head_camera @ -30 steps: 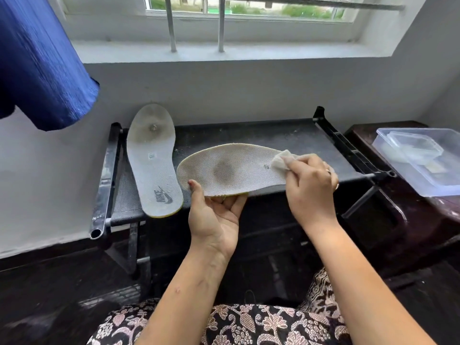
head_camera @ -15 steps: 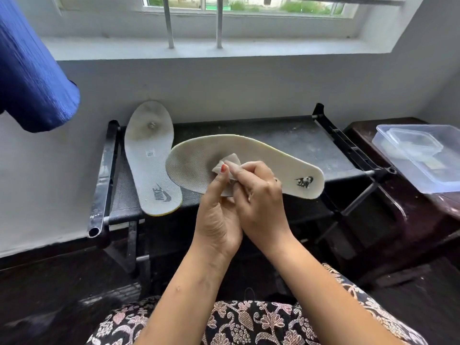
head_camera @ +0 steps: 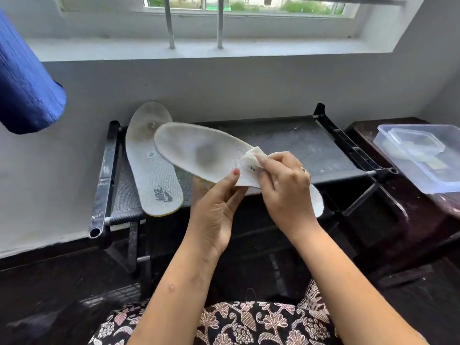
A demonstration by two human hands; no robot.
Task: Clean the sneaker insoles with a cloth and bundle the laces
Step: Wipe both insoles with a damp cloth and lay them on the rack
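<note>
We find insole 1 (head_camera: pixel 199 150) held in the air over the front edge of the rack (head_camera: pixel 298 143). Its long axis runs diagonally: the toe end points far-left and the heel end points near-right, past the right hand (head_camera: pixel 286 185). The stained top face is up.

The left hand (head_camera: pixel 214 210) pinches the near edge at mid-length, with the thumb on top and the fingers beneath. The right hand pinches a white cloth (head_camera: pixel 251 155) and presses it onto the top face.

Insole 2 (head_camera: pixel 151 170) lies on the rack's left part with its long axis near-far. Its printed heel sits at the front edge and its toe is by the wall. From this view, the toe of insole 1 overlaps it.

We note that the rack's dark surface shows right of the hands up to the right rail. A clear plastic container (head_camera: pixel 423 158) stands beyond that rail.
</note>
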